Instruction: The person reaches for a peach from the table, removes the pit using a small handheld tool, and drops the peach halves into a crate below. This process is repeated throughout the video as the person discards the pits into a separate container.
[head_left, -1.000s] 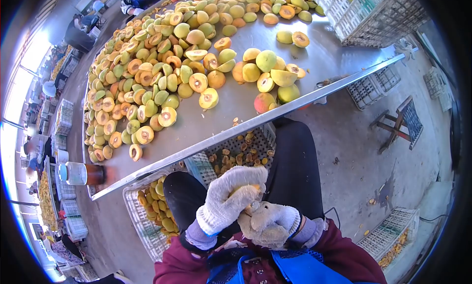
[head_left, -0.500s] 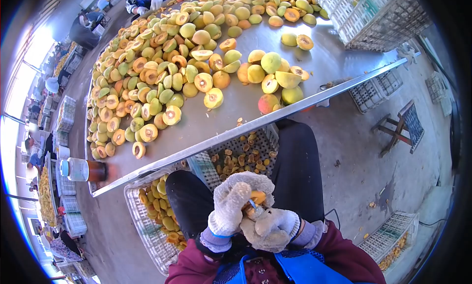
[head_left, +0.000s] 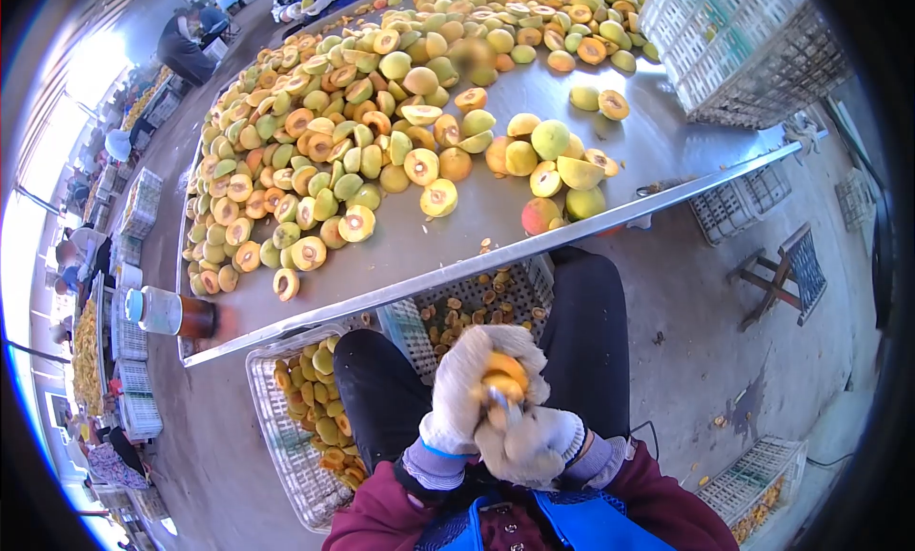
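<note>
My left hand [head_left: 459,398], in a whitish knitted glove, is closed around a yellow-orange peach half [head_left: 508,371]. Just below it my right hand [head_left: 527,446], gloved too, grips a small tool with a shiny metal blade [head_left: 511,410]. The blade's tip meets the fruit's cut side; its handle is hidden in the fist. Both hands are together above my lap. In front of them, a large heap of halved peaches [head_left: 315,151] covers much of the metal table [head_left: 381,275], many with stones showing.
Beside my left leg a white crate [head_left: 272,437] holds peach halves. Between my knees, under the table edge, another crate [head_left: 405,327] contains brownish pieces. A jar of dark liquid [head_left: 176,315] stands at the table's left corner. Stacked crates [head_left: 743,51] and a folding stool [head_left: 793,276] are right.
The peach half has turned in my left hand, showing more of its orange side. My hands have shifted slightly right and up in view. The camera view has shifted a little.
</note>
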Tool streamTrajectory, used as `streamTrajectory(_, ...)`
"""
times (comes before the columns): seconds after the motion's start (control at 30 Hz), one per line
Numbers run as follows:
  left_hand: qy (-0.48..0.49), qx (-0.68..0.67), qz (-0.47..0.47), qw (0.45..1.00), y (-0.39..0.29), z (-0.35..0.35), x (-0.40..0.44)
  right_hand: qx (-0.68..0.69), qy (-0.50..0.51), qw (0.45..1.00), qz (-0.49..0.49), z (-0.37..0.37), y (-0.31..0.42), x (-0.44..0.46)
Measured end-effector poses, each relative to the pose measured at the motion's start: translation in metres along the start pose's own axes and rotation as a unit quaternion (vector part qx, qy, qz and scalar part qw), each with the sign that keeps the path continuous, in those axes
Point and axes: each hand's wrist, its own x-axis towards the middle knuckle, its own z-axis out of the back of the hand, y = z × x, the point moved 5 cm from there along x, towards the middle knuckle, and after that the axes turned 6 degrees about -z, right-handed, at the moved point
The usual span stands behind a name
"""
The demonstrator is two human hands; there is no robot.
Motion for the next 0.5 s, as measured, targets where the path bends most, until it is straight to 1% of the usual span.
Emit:
streamTrajectory(0.03, 0.028, -0.184, 0.052, 0.981, 0.008, 0.003, 0.008, -0.071, -0.011, 0.997, 0.006, 0.002, 0.000, 0.000)
streamTrajectory(0.07, 0.056, -0.362, 0.100, 0.925, 0.011, 0.001, 0.011, -0.074, -0.009, 0.997, 0.003, 0.002, 0.004, -0.001)
streamTrajectory(0.1, 0.054, -0.313, 0.083, 0.945, 0.009, 0.006, 0.008, -0.070, 0.035, 0.994, -0.076, -0.004, 0.006, -0.001)
streamTrajectory(0.13, 0.056, -0.311, 0.079, 0.945, 0.003, 0.005, 0.005, -0.065, 0.078, 0.983, -0.152, -0.009, 0.005, -0.001)
streamTrajectory(0.17, -0.026, -0.152, 0.003, 0.988, -0.006, 0.016, 0.002, -0.056, 0.076, 0.992, -0.089, -0.005, 0.004, 0.004)
streamTrajectory(0.2, -0.110, 0.012, -0.076, 0.991, -0.020, 0.027, -0.002, -0.062, 0.081, 0.990, -0.094, -0.011, 0.008, 0.003)
streamTrajectory(0.23, -0.123, 0.098, -0.139, 0.978, -0.041, 0.043, -0.010, -0.055, 0.025, 0.997, -0.040, -0.017, 0.019, 0.002)
streamTrajectory(0.27, -0.165, 0.102, -0.184, 0.964, -0.058, 0.066, -0.019, -0.048, -0.030, 0.998, 0.017, -0.018, 0.030, 0.003)
streamTrajectory(0.3, -0.215, 0.148, -0.261, 0.930, -0.078, 0.094, -0.029, -0.091, -0.046, 0.987, 0.127, -0.004, 0.028, 0.008)
streamTrajectory(0.33, -0.250, 0.185, -0.288, 0.906, -0.096, 0.130, -0.040, -0.095, -0.038, 0.987, 0.126, -0.007, 0.035, 0.008)
streamTrajectory(0.37, -0.311, 0.362, -0.339, 0.811, -0.117, 0.152, -0.052, -0.079, -0.090, 0.990, 0.072, -0.006, 0.040, 0.006)
streamTrajectory(0.4, -0.366, 0.605, -0.299, 0.641, -0.131, 0.167, -0.059, -0.063, -0.142, 0.988, 0.018, -0.004, 0.041, 0.005)
streamTrajectory(0.43, -0.321, 0.738, -0.334, 0.491, -0.142, 0.161, -0.059, -0.048, -0.160, 0.986, -0.026, -0.004, 0.040, 0.008)
streamTrajectory(0.47, -0.267, 0.837, -0.355, 0.319, -0.146, 0.152, -0.054, -0.088, -0.188, 0.978, -0.027, -0.003, 0.040, 0.013)
streamTrajectory(0.5, -0.270, 0.770, -0.330, 0.474, -0.149, 0.163, -0.037, -0.092, -0.209, 0.973, -0.034, -0.001, 0.038, 0.016)
